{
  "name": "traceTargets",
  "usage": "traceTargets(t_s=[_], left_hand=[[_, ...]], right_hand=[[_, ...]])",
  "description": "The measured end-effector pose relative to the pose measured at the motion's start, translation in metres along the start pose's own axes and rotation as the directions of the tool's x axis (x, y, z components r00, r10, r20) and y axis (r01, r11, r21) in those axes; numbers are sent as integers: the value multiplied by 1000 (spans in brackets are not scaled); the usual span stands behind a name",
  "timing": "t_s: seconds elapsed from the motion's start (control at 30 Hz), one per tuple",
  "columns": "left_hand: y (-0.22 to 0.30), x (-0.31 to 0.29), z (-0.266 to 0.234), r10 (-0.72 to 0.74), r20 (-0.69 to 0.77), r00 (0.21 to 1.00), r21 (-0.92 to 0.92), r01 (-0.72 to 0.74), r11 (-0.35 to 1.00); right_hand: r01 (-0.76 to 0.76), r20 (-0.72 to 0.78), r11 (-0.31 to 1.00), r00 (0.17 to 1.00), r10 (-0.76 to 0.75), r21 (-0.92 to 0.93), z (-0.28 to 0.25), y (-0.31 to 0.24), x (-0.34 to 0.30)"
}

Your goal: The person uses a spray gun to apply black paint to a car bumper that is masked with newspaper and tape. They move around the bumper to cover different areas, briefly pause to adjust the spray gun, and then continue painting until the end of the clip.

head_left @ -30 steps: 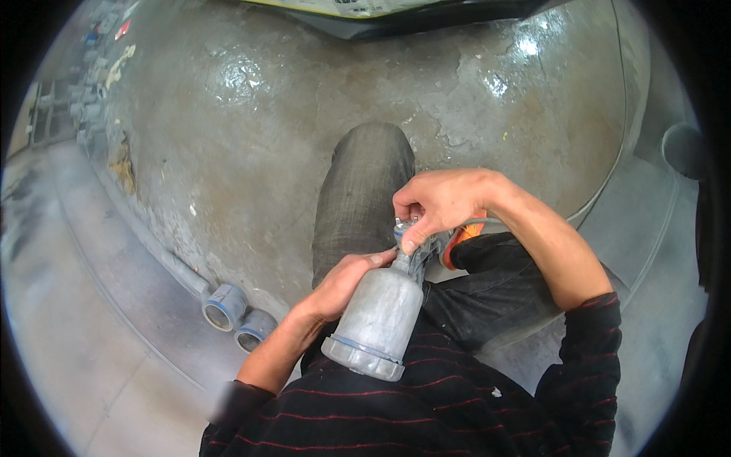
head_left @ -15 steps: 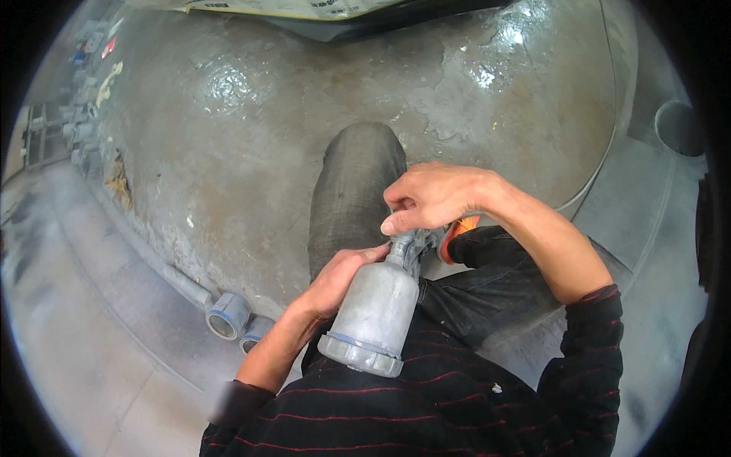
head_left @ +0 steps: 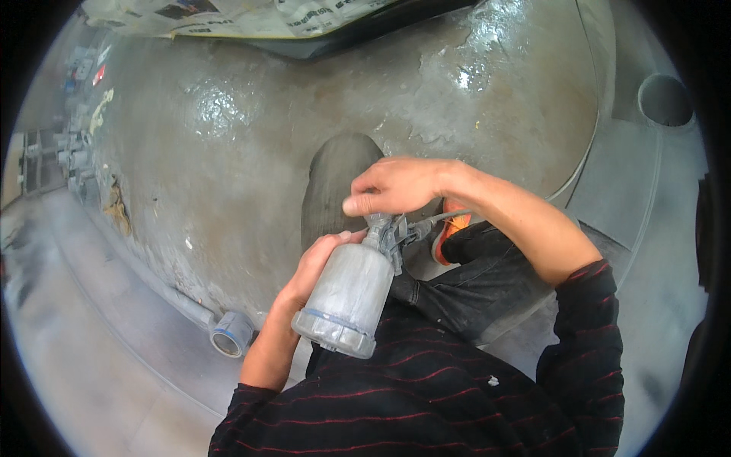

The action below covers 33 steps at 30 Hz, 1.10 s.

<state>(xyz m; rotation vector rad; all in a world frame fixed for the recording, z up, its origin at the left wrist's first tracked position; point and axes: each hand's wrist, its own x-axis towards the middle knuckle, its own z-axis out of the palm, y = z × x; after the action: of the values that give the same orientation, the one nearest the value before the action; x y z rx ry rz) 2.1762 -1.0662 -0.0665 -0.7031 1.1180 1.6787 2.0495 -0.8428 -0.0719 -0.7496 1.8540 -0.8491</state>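
Grey metal, dulled with residue, makes up the spray gun (head_left: 394, 240) and its cup (head_left: 350, 278) just below the centre of the frame, tilted with the cup's lid (head_left: 333, 331) toward the lower edge. As far as can be judged, the work is midway: cup and gun are joined, the lid is on and a thin hose (head_left: 455, 215) runs off toward the right, while the handling at the gun's upper end looks unfinished; how much is left does not show. The left grip (head_left: 314, 263) is closed along the cup's left side, its fingertips partly hidden behind it. The right grip (head_left: 400, 185) is curled over the gun's upper end, thumb close to the fingers; whether it pinches anything there cannot be told. Compared with a second ago, gun and hands sit further left and higher in the frame, the right thumb has left the blue-ringed tip, more of the paper-covered object (head_left: 304, 19) shows along the top, and only one round container (head_left: 232, 335) remains visible at lower left.
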Motion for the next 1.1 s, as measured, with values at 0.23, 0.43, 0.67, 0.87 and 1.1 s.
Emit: traceTargets(t_s=[0.23,0.43,0.67,0.87,1.1], left_hand=[[-4,1,-5,6,36,999,5,-6,1000],[-13,0,-9,15,-1,1000,30,-15,999],[-16,-5,-7,-31,8,999,-178,32,983],[-9,-10,-6,-32,24,999,-110,34,993],[-7,-2,-15,-56,27,998,-47,57,997]], right_hand=[[-61,99,998,993,60,9,-8,4,-9],[-136,129,989,981,143,-63,-2,-6,-4],[-19,22,976,1000,14,218,15,2,-2],[82,159,986,982,-105,143,4,15,-1],[12,118,993,993,3,-121,6,2,3]])
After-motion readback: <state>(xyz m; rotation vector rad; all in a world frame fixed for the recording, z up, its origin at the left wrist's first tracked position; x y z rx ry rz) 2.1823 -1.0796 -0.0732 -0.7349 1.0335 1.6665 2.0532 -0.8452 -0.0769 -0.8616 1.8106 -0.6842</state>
